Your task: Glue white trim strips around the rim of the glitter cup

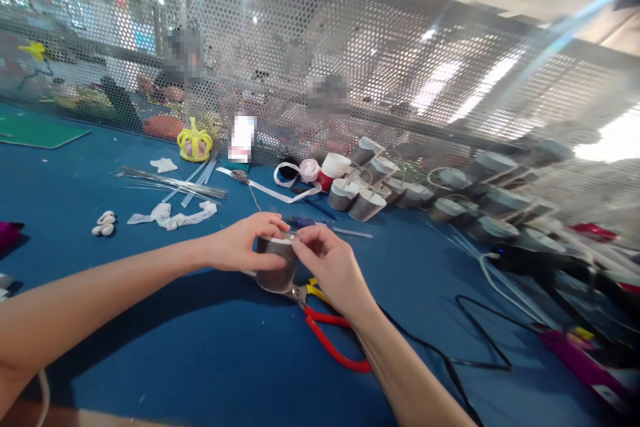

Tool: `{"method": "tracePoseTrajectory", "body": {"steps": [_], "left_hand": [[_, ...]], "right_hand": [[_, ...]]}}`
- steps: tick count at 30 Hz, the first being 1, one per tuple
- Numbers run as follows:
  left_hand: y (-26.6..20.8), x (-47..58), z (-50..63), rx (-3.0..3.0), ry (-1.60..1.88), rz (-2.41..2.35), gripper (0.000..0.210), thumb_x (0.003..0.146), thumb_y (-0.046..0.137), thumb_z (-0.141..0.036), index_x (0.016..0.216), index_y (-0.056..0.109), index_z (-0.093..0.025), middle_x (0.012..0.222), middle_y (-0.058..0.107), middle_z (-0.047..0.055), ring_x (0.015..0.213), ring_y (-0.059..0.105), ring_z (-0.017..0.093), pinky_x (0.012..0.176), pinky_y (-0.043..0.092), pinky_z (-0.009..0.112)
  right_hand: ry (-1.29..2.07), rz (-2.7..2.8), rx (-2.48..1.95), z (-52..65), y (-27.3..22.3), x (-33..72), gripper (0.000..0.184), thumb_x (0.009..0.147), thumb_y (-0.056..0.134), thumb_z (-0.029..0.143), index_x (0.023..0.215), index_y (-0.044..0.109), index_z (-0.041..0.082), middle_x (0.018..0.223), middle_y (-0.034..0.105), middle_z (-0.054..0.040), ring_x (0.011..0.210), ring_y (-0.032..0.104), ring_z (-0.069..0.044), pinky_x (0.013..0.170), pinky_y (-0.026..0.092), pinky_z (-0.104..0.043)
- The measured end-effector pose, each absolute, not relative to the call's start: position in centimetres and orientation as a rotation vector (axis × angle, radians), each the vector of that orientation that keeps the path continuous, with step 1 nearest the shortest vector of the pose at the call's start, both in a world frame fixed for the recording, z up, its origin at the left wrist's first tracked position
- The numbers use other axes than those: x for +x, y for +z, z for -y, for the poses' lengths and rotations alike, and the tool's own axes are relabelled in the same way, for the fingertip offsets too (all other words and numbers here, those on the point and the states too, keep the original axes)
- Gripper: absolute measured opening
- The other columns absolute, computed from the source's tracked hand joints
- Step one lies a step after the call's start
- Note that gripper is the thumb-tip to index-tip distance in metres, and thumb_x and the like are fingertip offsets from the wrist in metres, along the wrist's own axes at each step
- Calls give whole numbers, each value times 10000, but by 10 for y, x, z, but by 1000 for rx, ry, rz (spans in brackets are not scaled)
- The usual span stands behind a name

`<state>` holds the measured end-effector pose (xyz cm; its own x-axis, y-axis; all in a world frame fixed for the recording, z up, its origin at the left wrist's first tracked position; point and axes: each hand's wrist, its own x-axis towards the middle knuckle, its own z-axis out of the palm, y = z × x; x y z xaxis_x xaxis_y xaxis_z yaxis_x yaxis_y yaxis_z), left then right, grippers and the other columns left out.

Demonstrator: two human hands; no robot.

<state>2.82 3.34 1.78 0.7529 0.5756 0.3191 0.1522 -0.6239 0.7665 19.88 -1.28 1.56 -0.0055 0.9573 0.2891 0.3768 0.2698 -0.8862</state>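
A small dark grey cup [277,275] with a white inner rim stands upright on the blue table, in front of me. My left hand [245,243] is closed around its left side, thumb on the near wall and fingers over the rim. At the rim's right edge, my right hand [325,259] pinches thumb and index finger together; a tiny pale bit shows there, too small to name. Scissors [333,343] with red and yellow handles lie beneath the right hand, their blades against the cup's base.
Similar small buckets [367,203] are stacked at the back right, by a perforated metal screen [280,33]. Thin wires [173,181], white fabric scraps [173,215] and a yellow crown-shaped piece [195,141] lie back left. A black cord [480,365] crosses the right side.
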Motion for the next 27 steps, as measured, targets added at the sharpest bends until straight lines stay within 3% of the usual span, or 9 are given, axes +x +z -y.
{"method": "tracePoseTrajectory", "body": {"steps": [5, 13, 17, 23, 27], "left_hand": [[17, 35, -26, 2137, 810, -611, 69, 697, 527, -217, 683, 521, -149, 1008, 553, 101, 1058, 448, 211, 931, 317, 357], [17, 35, -24, 1994, 833, -632, 117, 688, 496, -160, 576, 465, -148, 931, 577, 65, 1051, 446, 206, 892, 341, 325], [21, 35, -23, 1911, 786, -638, 118, 681, 502, -158, 569, 466, -144, 968, 572, 72, 1062, 441, 215, 910, 316, 344], [24, 32, -26, 1927, 781, -691, 92, 679, 514, -155, 590, 492, -149, 1026, 548, 67, 1106, 405, 214, 954, 269, 383], [19, 30, -26, 2044, 815, -742, 88, 692, 527, -184, 612, 515, -151, 1167, 434, 86, 1153, 340, 224, 945, 290, 387]], "right_hand": [[706, 1562, -1283, 19, 17, 189, 106, 672, 562, 248, 620, 479, 208, 691, 528, -1, 615, 476, -127, 582, 381, -277], [736, 1544, -1276, 24, 19, 186, 115, 661, 570, 242, 603, 476, 207, 723, 546, -12, 652, 488, -139, 601, 392, -282], [833, 1440, -1224, 23, 19, 187, 104, 647, 568, 210, 593, 481, 198, 832, 570, -25, 709, 499, -139, 631, 387, -276], [1038, 1139, -1161, 21, 19, 189, 92, 626, 578, 195, 591, 494, 178, 900, 569, -10, 492, 364, -54, 469, 299, -239], [1150, 993, -1092, 17, 17, 191, 96, 603, 597, 182, 576, 506, 173, 887, 556, -10, 494, 375, -51, 444, 292, -232]]}}
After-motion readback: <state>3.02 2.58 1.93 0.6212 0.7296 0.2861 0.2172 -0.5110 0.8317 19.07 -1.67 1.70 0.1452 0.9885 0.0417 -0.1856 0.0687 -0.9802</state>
